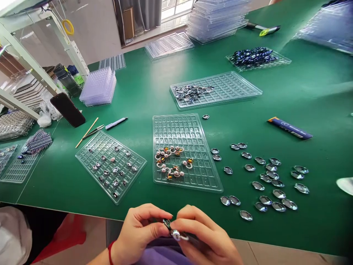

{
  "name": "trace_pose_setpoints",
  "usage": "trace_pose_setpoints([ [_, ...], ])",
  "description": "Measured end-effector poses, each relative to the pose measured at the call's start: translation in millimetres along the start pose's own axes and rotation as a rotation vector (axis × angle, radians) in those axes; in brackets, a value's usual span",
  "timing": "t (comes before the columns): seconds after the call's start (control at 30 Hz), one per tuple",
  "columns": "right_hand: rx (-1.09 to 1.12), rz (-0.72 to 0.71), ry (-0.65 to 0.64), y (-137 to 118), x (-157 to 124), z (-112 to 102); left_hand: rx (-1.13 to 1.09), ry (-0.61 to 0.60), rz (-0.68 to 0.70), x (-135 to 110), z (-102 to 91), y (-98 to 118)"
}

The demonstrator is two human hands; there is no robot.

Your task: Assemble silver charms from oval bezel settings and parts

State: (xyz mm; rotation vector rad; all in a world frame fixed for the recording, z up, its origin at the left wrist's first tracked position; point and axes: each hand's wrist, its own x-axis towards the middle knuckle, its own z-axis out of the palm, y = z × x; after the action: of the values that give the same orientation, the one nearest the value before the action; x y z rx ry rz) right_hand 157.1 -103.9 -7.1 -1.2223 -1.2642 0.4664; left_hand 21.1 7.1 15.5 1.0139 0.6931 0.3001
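At the table's front edge my left hand [143, 228], with a red cord on its wrist, pinches a dark glossy oval shell [166, 223] between thumb and forefinger. Right beside it, my right hand [205, 233] is closed on a small silver-domed part [175, 234] with a white curved band. The two parts are held close together; fingers hide whether they touch. Beyond my hands is a clear compartment tray [187, 129] bearing small parts with white bands and orange bits. To its right, several mirrored oval shells [257, 186] lie scattered on the green table.
Another clear tray [107, 147] at left carries small silver pieces. Tweezers [93, 131], a wooden stick [86, 132], a pen [116, 123] and a phone [68, 109] are near it. Further back are a tray [234, 86] of shells, a blue tube [290, 129] and stacked trays [216, 18].
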Motion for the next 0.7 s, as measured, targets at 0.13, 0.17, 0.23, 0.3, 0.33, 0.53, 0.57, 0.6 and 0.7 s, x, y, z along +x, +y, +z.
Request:
trace_pose_setpoints([
  [0.13,-0.1,-0.107,-0.026,-2,-1,-1,0.039,0.028,0.082,0,0.3,-3],
  [0.17,-0.107,-0.113,-0.039,-4,-2,-1,0.036,0.031,0.094,0,0.6,-4],
  [0.23,-0.107,-0.099,-0.05,-6,-1,0,0.032,0.04,0.114,0,1.2,-6],
  [0.3,-0.093,-0.063,-0.037,-8,0,2,0.037,0.041,0.123,-1,1.4,-7],
  [0.33,-0.081,-0.039,-0.027,-9,1,2,0.038,0.041,0.124,-1,1.3,-8],
  [0.53,0.101,0.129,-0.015,-11,3,2,-0.016,0.036,0.085,-1,1.7,-8],
  [0.57,0.134,0.138,-0.028,-10,3,2,-0.042,0.034,0.061,-1,1.9,-8],
  [0.6,0.16,0.144,-0.05,-9,3,0,-0.072,0.031,0.03,-1,2.2,-9],
  [0.7,0.18,0.166,-0.11,-8,3,-3,-0.164,0.023,-0.061,-2,2.2,-12],
])
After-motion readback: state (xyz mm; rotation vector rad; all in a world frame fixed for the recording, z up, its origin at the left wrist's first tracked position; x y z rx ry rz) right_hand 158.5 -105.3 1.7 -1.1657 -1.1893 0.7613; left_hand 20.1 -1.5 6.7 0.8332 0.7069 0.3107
